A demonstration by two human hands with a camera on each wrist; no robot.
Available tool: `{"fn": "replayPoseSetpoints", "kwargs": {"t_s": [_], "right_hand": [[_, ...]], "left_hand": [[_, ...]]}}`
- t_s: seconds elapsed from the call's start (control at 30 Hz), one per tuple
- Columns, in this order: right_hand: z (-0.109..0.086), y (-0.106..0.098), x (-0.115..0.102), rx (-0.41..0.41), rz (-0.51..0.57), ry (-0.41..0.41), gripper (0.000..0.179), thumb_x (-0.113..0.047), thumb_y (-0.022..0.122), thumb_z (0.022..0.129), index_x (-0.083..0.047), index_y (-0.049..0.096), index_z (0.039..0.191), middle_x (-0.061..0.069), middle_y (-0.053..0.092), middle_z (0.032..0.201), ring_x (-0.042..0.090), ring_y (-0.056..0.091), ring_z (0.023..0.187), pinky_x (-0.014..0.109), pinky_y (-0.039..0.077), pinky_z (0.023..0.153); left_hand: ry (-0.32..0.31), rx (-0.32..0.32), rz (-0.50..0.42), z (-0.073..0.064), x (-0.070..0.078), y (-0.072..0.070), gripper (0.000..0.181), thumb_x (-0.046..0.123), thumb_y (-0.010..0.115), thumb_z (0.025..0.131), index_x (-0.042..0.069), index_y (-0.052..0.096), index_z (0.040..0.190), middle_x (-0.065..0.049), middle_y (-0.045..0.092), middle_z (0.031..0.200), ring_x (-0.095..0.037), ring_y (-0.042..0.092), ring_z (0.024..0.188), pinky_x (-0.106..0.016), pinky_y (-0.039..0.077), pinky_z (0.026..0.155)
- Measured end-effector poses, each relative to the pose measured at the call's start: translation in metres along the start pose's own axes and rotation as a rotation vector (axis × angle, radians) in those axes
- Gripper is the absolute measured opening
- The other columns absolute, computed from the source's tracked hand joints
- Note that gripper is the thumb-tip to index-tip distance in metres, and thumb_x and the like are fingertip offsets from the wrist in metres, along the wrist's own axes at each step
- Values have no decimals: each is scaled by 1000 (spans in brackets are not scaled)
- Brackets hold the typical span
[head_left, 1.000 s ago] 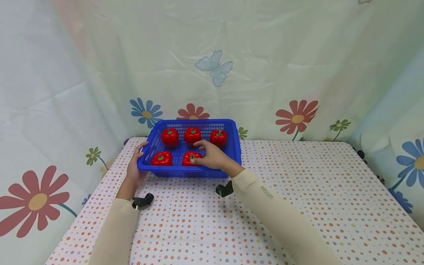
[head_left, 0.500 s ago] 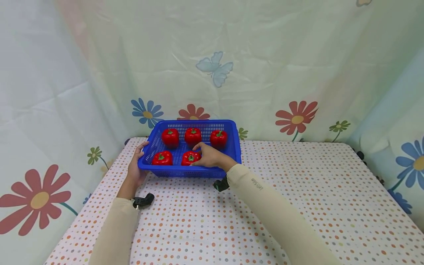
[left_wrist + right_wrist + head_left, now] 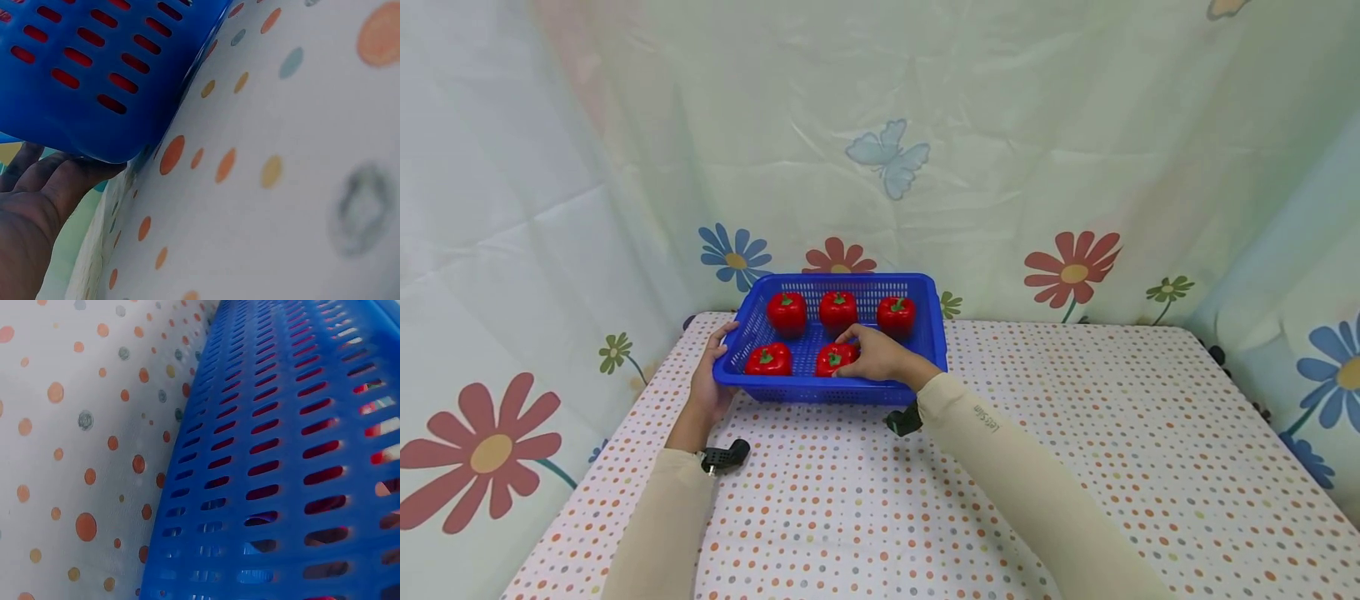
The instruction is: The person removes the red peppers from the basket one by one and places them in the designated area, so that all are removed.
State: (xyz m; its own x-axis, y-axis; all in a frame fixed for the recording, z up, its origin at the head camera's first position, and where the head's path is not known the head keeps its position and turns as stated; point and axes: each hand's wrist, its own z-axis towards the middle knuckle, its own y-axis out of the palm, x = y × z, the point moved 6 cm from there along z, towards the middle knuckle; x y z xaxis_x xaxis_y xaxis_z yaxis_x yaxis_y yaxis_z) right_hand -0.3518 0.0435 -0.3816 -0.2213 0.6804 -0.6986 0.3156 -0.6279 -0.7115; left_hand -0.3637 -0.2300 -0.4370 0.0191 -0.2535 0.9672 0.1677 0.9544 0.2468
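Observation:
A blue plastic basket (image 3: 830, 390) stands on the table with several red bell peppers in it. My left hand (image 3: 706, 385) holds the basket's left side, fingers at the rim; in the left wrist view, fingers (image 3: 65, 178) pass behind the basket's corner. My right hand (image 3: 880, 357) reaches over the front rim and grips the front middle bell pepper (image 3: 832, 360) between thumb and fingers, covering its right side. Another bell pepper (image 3: 769, 360) lies at the front left. At the back are a left pepper (image 3: 787, 315), a middle pepper (image 3: 838, 312) and a right pepper (image 3: 896, 317).
A dotted cloth covers the table (image 3: 1075, 450), which extends to the right of the basket. Close behind the basket hangs a flowered curtain (image 3: 985, 208). In the right wrist view the slotted basket wall hides most of the right hand.
My right hand has closed from a spread thumb and fingers onto the front middle bell pepper, which has shifted slightly. My left hand has stayed at the basket's left side.

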Motion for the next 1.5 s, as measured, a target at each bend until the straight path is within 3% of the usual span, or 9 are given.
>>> {"fn": "replayPoseSetpoints", "kwargs": {"t_s": [0.2, 0.37, 0.5, 0.6, 0.83, 1.07, 1.17, 1.33, 1.5], "right_hand": [[1, -5, 3, 31, 100, -6, 56, -27, 80, 81, -16, 54, 129, 14, 55, 134, 28, 54, 120, 44, 50, 100], [-3, -12, 5, 77, 289, 6, 58, -24, 79, 82, -17, 51, 132, 15, 50, 136, 32, 54, 120, 41, 58, 86], [-8, -24, 12, 124, 454, 0, 58, -20, 77, 84, -16, 49, 135, 17, 47, 135, 35, 52, 122, 42, 59, 82], [-14, -42, 16, 172, 508, -26, 60, -18, 75, 85, -14, 46, 138, 18, 45, 136, 37, 51, 124, 44, 58, 83], [-34, -100, 35, 325, 510, -43, 64, -21, 72, 87, -13, 40, 142, 19, 44, 139, 37, 52, 124, 49, 55, 90], [-47, -143, 83, 568, 543, 35, 71, -25, 70, 91, -13, 32, 149, 20, 39, 146, 37, 48, 131, 50, 51, 94], [-50, -148, 110, 653, 544, 129, 72, -26, 70, 91, -15, 30, 150, 18, 37, 149, 35, 43, 135, 49, 50, 97], [-53, -136, 151, 691, 525, 270, 73, -27, 68, 92, -15, 29, 152, 20, 33, 152, 36, 35, 140, 50, 47, 102], [-54, -124, 177, 705, 417, 321, 73, -30, 66, 93, -12, 29, 153, 22, 34, 153, 40, 34, 141, 52, 42, 108]], "left_hand": [[1, 4, -8, 0, -2, -2, 45, 28, 25, 104, 31, 31, 148, -10, 18, 163, -14, 53, 120, -25, 55, 87], [-4, 8, -8, 0, -4, -4, 45, 28, 25, 104, 31, 31, 148, -10, 21, 162, -13, 54, 119, -26, 55, 85], [-3, 5, -5, 0, -5, -4, 46, 29, 25, 104, 31, 31, 149, -9, 21, 162, -13, 55, 118, -26, 56, 85], [-6, 3, -7, 1, -6, -3, 46, 29, 25, 104, 31, 30, 150, -9, 19, 163, -13, 54, 119, -26, 55, 87], [-13, 21, 16, 4, -4, -5, 45, 35, 29, 104, 36, 32, 149, -8, 22, 163, -22, 48, 129, -28, 55, 89], [-10, 25, 26, 3, 1, -7, 45, 35, 30, 104, 37, 32, 149, -8, 22, 163, -25, 45, 131, -29, 56, 88], [-8, 24, 17, 2, 1, -6, 46, 34, 29, 104, 35, 30, 150, -10, 21, 163, -22, 48, 128, -28, 55, 88], [-13, 26, 20, 1, -1, -5, 47, 33, 28, 104, 33, 29, 151, -10, 21, 162, -19, 49, 125, -27, 55, 88], [-12, 16, 27, 2, -4, -3, 47, 34, 28, 104, 34, 29, 151, -8, 20, 163, -24, 45, 130, -28, 55, 88]]}}
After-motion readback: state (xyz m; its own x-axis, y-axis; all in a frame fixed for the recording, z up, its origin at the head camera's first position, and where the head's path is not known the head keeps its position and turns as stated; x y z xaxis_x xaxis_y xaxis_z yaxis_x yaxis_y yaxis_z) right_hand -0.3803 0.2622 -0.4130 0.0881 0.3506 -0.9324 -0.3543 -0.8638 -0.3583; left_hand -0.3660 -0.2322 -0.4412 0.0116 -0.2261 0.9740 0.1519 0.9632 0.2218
